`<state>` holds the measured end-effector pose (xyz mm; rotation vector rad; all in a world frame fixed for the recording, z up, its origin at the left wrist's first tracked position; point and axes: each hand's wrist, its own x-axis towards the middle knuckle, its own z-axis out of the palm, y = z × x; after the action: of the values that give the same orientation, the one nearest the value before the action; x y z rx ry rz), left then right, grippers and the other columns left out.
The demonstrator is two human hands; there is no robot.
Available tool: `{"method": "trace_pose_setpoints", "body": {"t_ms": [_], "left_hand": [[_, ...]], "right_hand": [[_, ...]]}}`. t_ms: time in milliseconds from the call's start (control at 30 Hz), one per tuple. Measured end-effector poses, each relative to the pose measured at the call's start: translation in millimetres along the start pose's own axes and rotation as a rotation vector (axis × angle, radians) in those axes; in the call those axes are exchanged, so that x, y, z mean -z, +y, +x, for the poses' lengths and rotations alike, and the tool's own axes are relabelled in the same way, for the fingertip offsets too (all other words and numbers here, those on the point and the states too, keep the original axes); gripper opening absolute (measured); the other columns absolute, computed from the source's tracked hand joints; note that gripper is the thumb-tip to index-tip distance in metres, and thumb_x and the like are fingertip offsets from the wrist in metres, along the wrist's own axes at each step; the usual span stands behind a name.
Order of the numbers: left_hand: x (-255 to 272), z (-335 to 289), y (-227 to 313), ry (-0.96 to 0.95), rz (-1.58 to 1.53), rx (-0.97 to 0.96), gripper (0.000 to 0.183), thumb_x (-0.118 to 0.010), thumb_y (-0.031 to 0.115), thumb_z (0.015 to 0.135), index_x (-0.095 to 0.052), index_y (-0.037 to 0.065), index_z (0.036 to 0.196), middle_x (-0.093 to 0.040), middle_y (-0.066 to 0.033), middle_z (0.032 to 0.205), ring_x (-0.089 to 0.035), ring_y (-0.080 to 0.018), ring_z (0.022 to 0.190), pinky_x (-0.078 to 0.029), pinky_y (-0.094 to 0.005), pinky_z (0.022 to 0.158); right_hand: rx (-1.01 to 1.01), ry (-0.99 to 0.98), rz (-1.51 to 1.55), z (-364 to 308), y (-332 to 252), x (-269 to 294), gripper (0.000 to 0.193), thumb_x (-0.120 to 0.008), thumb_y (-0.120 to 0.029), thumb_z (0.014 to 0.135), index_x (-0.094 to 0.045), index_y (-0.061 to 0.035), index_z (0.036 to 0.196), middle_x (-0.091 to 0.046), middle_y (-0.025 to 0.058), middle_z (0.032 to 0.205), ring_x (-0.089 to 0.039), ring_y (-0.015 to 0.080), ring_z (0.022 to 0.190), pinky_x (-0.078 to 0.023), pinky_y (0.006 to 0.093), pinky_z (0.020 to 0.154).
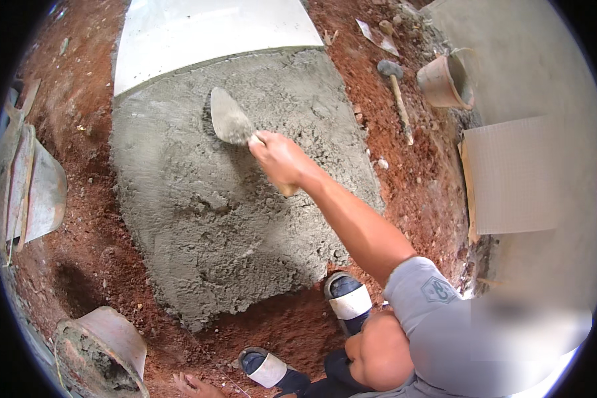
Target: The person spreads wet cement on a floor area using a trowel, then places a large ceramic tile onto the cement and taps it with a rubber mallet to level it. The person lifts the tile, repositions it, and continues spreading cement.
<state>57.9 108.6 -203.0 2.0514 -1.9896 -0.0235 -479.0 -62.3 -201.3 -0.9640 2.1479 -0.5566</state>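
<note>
At 7 o'clock, the left hand (pixel 198 388) is cut off, its grip impossible to tell; beyond, the right hand (pixel 280 161) clasps a wood-handled, leaf-bladed grey metal trowel (pixel 229 119), long axis 5-to-11, tip past the fist toward 11, over rough grey mortar (pixel 169 166).

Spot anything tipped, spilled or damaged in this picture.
The bucket at upper right looks tipped: its mouth faces right rather than up, though the fisheye view may exaggerate this. I see no spill beside it, and nothing odd about the trowel.
</note>
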Motion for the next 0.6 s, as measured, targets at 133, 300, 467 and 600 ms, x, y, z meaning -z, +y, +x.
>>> {"method": "trace_pose_setpoints", "body": {"t_ms": [133, 300, 467, 600], "left_hand": [[-9, -1, -41, -0.024, -0.055, 0.084, 0.035, -0.050, 0.025, 0.100, -0.056, -0.003, 0.120, -0.058, -0.0210, 0.122, -0.057, -0.0346, 0.109, -0.047, -0.0440, 0.093], [-6, -32, -73, -0.057, -0.146, 0.272, 0.041, -0.048, 0.021, 0.101, -0.046, -0.004, 0.133, -0.050, -0.0208, 0.134, -0.055, -0.0316, 0.113, -0.046, -0.0410, 0.095], [-9, -28, -63, -0.022, -0.246, 0.261, 0.042, -0.049, 0.019, 0.100, -0.044, -0.004, 0.135, -0.048, -0.0201, 0.137, -0.056, -0.0303, 0.110, -0.044, -0.0421, 0.096], [-3, -32, -57, 0.006, -0.448, 0.404, 0.044, -0.050, 0.017, 0.099, -0.042, -0.003, 0.138, -0.046, -0.0184, 0.139, -0.055, -0.0291, 0.113, -0.044, -0.0395, 0.095]], "right_hand": [[-0.144, 0.159, 0.137, -28, 31, 27, 0.036, -0.044, -0.034, 0.100, -0.058, -0.0028, 0.113, -0.058, 0.0082, 0.076, -0.059, 0.0164, 0.059, -0.052, 0.0312, 0.051], [-0.275, 0.195, 0.439, -36, 41, 6, 0.038, -0.043, -0.031, 0.101, -0.050, -0.0010, 0.122, -0.056, 0.0089, 0.076, -0.057, 0.0150, 0.055, -0.053, 0.0289, 0.046], [-0.013, -0.198, 0.128, -92, -11, -90, 0.051, -0.042, -0.038, 0.099, -0.044, -0.0064, 0.138, -0.064, 0.0288, 0.107, -0.065, 0.0380, 0.098, -0.049, 0.0456, 0.090], [0.171, -0.384, -0.154, -129, -48, -97, 0.057, -0.038, -0.039, 0.100, -0.038, -0.0015, 0.143, -0.067, 0.0233, 0.102, -0.067, 0.0315, 0.089, -0.053, 0.0493, 0.081]]}}
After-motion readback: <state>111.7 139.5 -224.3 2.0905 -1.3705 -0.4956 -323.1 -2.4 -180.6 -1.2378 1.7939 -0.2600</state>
